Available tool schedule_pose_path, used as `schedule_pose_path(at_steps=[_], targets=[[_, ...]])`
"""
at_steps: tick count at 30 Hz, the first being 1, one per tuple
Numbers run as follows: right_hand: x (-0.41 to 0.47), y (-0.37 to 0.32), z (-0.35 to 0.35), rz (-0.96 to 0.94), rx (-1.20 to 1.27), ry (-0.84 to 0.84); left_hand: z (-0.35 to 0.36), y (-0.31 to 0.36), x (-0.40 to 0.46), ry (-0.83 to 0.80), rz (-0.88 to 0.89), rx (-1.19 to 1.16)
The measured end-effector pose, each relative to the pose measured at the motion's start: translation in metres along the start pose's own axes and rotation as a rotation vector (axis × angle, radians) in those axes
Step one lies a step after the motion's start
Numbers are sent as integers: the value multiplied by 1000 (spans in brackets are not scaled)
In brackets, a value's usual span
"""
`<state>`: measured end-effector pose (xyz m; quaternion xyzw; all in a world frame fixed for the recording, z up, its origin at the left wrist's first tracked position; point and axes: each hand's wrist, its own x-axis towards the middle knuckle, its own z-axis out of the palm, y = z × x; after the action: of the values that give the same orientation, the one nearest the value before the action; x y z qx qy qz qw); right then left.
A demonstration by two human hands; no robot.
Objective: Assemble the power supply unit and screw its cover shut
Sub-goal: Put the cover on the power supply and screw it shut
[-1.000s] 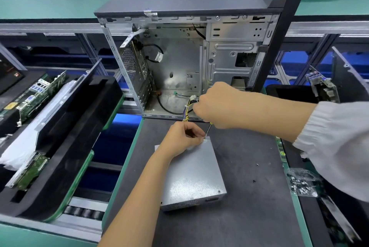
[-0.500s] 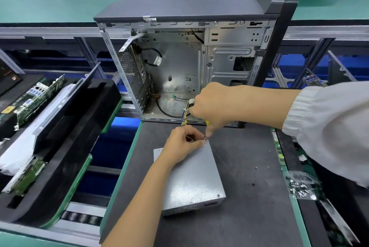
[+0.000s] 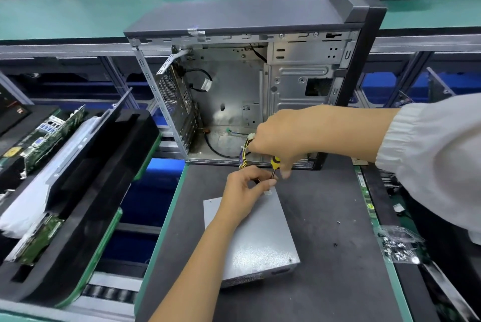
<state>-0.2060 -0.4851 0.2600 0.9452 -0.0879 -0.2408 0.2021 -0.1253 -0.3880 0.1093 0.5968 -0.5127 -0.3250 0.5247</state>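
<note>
Since a second ago, both hands have kept their places at the far corner of the power supply unit (image 3: 256, 238), and the camera has tipped slightly, so the bench sits lower in view. That grey metal box lies flat on the dark mat (image 3: 325, 256), in front of the open computer case (image 3: 250, 82).

The right hand (image 3: 283, 136) curls around a yellow-and-black screwdriver (image 3: 274, 165), held upright with its tip at the box's far corner — its little finger hangs loose below. The left hand (image 3: 246, 189) rests on the box, thumb and fingertips pinching at the shaft near the tip; whether a screw sits between them I cannot tell.

A bundle of yellow and black wires (image 3: 244, 152) runs behind the hands. A clear bag of screws (image 3: 398, 243) lies at the mat's right edge. No writing is legible — labels on the circuit boards (image 3: 46, 136) at left are too small to read.
</note>
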Motion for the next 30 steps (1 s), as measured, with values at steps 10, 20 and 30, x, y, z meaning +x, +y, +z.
schedule_pose_path(at_steps=[10, 20, 30], targets=[[5, -5, -1, 34, -166, 66, 0, -7, 1, -10, 26, -13], [-5, -3, -6, 1, -273, 64, 0, -9, 2, -56, -7, -62], [0, -2, -10, -10, -110, 127, -1, -9, 1, -57, 4, -20]])
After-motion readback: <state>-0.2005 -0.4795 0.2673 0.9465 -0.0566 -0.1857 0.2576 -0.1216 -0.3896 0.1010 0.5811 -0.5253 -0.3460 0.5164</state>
